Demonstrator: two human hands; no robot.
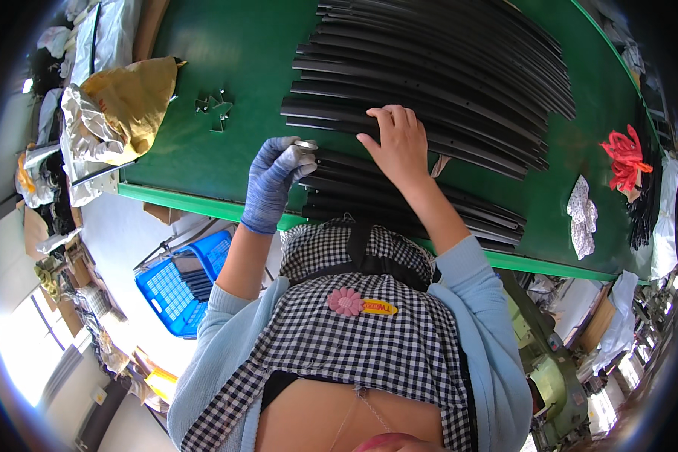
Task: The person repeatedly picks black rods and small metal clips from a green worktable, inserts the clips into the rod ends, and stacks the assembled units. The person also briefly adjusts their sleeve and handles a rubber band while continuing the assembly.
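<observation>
My left hand [270,181], in a blue-grey knitted glove, pinches a small shiny metal piece [306,145] between thumb and fingers. Its exact kind is too small to make out. Bare and with thumb and fingers apart, my right hand [401,147] is over the near edge of a wide row of long black strips [429,87]; whether the fingertips touch a strip I cannot tell. A second, smaller group of black strips [474,213] lies nearer to me, partly hidden by my right forearm. Several small bent metal clips [217,111] lie left of the strips.
Everything rests on a green table [226,162]. A yellow-brown sack [132,105] sits at its left edge. At the right are a patterned cloth [581,217] and a red bundle [625,158]. A blue plastic basket [162,294] stands below left, a green machine [554,384] below right.
</observation>
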